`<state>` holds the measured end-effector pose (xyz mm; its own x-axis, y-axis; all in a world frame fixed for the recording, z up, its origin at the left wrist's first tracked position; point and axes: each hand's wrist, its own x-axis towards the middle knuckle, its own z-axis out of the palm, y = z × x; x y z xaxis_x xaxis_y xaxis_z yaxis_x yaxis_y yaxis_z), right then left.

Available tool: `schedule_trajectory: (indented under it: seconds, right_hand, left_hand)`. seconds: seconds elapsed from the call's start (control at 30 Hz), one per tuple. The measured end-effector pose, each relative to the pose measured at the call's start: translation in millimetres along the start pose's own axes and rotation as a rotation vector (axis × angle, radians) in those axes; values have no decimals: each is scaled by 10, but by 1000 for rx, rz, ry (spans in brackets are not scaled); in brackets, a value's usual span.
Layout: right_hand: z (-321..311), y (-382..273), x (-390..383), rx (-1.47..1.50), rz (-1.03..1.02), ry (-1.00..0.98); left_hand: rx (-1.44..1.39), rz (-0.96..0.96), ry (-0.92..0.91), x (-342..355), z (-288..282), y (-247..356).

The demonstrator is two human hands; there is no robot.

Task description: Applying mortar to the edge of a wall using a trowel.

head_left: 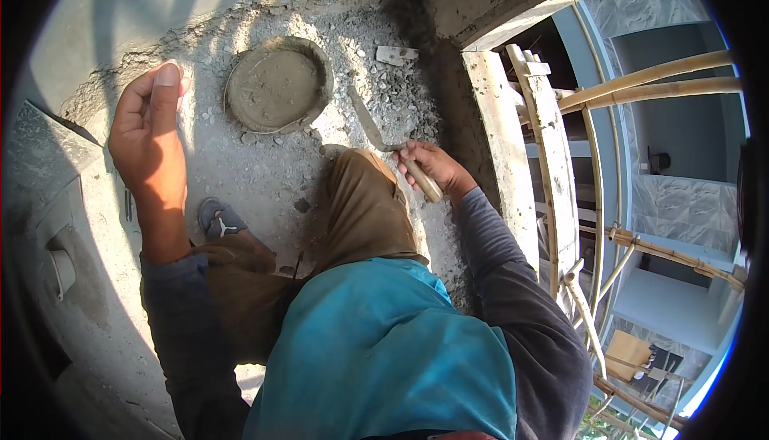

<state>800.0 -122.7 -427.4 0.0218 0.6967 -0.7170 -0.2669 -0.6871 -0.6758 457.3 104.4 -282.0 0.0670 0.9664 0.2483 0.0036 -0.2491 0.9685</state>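
Observation:
My right hand [436, 169] is wrapped round the wooden handle of a trowel [368, 120]. Its narrow, mortar-grey blade points away from me over the rubble-strewn floor, beside the round pan. Grey wet mortar [282, 88] fills much of that pan [320, 64], which has a crusted rim and a thin wire handle. To the left of the pan, my left hand [152, 124] is raised near the wall, with the thumb pressed against the curled fingers. Whatever those fingertips hold, if anything, is hidden.
A rough wall [136, 8] rises ahead and to the left. Crumbled mortar and a flat pale fragment [396, 55] lie past the trowel. On the right are an opening's ledge [505, 160], wooden planks [553, 168] and bamboo poles [657, 80]. My sandalled foot [220, 218] stands below the pan.

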Motion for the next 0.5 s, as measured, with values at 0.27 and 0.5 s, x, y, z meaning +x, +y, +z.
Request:
schedule_trajectory:
  seconds: [0.27, 0.5]
  right_hand:
    - [-482, 289, -367, -14, -128, 448]
    - [527, -425, 175, -1071, -240, 276]
  left_hand:
    - [78, -30, 34, -64, 4, 103]
    - [-56, 63, -13, -96, 150, 185]
